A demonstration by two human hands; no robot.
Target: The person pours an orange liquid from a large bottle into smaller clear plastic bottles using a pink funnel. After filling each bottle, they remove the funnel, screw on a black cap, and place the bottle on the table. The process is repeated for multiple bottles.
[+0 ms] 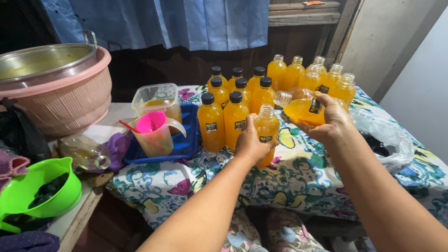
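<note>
While a pink basket (70, 100) with a metal pot (42, 59) sits at the upper left and a green funnel (39, 191) lower left, the left hand (251, 143) grips an upright uncapped bottle (268, 126) at centre frame. Just right of it, the right hand (331, 122) clasps a tilted uncapped bottle (301, 106) above the flowered cloth (298, 182), in front of the capped bottles (235, 100).

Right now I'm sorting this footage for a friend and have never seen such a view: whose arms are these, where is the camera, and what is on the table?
There is one picture, from a camera worn on a person's head, looking down at their two bare arms. The left hand grips an uncapped clear plastic bottle of orange liquid standing on the floral tablecloth. The right hand holds a second uncapped orange bottle, tilted sideways in the air. Behind stand black-capped orange bottles and more uncapped ones. To the left, a blue tray carries a jug with a pink funnel.
</note>
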